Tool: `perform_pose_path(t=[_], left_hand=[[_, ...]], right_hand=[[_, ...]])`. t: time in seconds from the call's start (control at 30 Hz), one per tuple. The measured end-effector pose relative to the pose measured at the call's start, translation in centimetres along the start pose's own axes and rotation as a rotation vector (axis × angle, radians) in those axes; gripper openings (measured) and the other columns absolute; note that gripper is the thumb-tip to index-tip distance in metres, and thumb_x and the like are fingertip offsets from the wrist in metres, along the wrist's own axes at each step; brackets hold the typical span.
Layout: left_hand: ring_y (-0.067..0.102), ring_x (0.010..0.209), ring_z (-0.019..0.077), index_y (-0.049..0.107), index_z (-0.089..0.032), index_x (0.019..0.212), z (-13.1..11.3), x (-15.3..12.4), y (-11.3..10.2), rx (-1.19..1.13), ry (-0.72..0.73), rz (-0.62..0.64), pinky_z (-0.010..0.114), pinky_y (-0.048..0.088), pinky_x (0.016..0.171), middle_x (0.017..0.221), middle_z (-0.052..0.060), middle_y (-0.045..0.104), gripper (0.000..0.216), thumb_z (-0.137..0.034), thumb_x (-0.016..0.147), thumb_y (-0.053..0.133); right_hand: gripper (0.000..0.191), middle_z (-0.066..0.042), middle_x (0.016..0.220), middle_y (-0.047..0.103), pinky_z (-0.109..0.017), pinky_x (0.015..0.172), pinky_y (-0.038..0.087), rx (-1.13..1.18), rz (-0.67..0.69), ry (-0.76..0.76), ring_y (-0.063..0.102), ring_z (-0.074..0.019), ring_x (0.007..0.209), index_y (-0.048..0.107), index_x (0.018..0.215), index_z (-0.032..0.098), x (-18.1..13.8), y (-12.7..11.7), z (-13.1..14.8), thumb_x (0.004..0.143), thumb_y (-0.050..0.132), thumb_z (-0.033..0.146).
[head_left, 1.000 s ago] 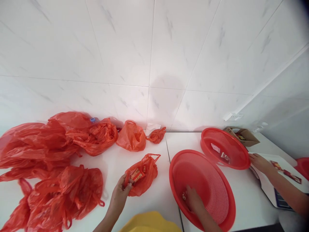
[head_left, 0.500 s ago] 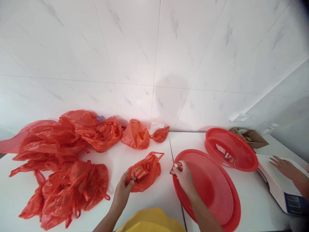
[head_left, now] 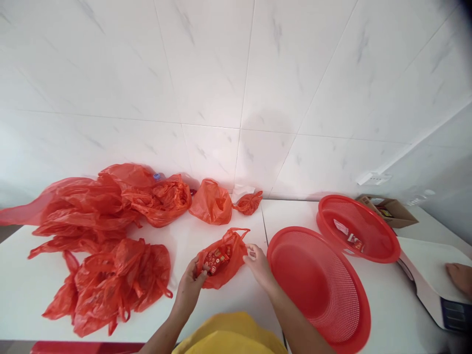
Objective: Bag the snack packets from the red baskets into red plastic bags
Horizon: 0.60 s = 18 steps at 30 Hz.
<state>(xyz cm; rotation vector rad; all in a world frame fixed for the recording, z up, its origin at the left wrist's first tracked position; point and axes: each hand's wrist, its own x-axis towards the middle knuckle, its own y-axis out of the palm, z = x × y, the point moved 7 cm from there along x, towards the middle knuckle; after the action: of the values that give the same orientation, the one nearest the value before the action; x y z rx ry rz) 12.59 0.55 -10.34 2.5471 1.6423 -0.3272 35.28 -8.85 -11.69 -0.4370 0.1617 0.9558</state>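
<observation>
The left hand [head_left: 191, 280] is clamped, thumb against fingers, on the left edge of an open red translucent plastic bag [head_left: 235, 263]. This bag lies on the white tabletop [head_left: 181, 243], in front of the wearer and left of the table seam. Small red printed packets [head_left: 216, 260] are visible in its mouth.

The right hand [head_left: 258, 268] is at the bag's right edge, near the handle loop, fingers curled; whether they pinch the plastic cannot be told.

Just right of the right hand stands a round red plastic mesh basket [head_left: 289, 255]. Behind it, a second red mesh basket [head_left: 394, 250] contains a pale packet [head_left: 341, 226] and a red-and-white packet [head_left: 356, 241]. Farther right, another person's hand [head_left: 459, 278] is at a white scale [head_left: 426, 250].

On the left, crumpled red plastic bags [head_left: 84, 211] lie heaped behind a cluster of filled red plastic bags [head_left: 106, 282].
</observation>
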Motion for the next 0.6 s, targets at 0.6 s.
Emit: perform_pose_path(t=[0.6], left_hand=[[0.054,0.064,0.013,0.051,-0.019,0.116,-7.8,1.7,-1.3,0.095,0.201,-0.164,0.026,0.045,0.063,0.076,-0.003,0.056,0.042,-0.035,0.078,0.06]], right_hand=[[0.05,-0.008,0.136,0.054,-0.036,0.106,0.036,0.404,-0.132,-0.103,0.045,-0.0244,0.128,0.06,0.12,0.021,3.2,-4.0,2.8,0.074,0.062,0.039]])
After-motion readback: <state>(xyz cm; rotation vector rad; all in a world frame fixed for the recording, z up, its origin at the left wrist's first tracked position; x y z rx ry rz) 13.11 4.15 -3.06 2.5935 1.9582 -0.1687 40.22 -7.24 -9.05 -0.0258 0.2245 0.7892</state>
